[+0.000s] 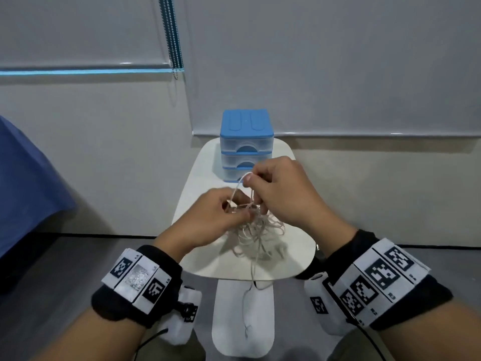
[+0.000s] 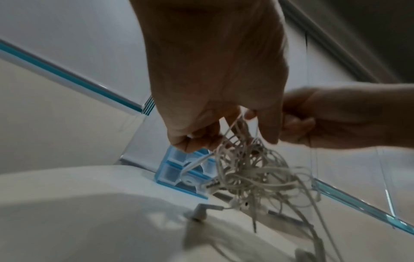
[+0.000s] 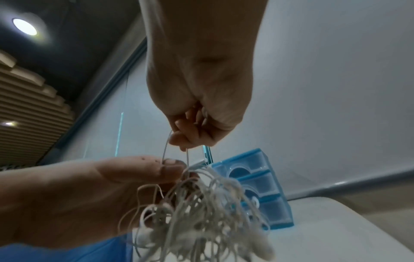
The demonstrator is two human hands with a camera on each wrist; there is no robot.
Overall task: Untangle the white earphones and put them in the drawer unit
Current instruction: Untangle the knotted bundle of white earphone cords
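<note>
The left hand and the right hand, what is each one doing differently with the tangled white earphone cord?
The right hand is higher and pinches one loop of the tangled white earphone cord, pulling it up; the left hand is lower and holds the top of the bunch. The right hand sits in front of the blue plastic drawer unit; the left hand is nearer the person. Both grip the cord above the white table, and both wrists wear black bands.
</note>
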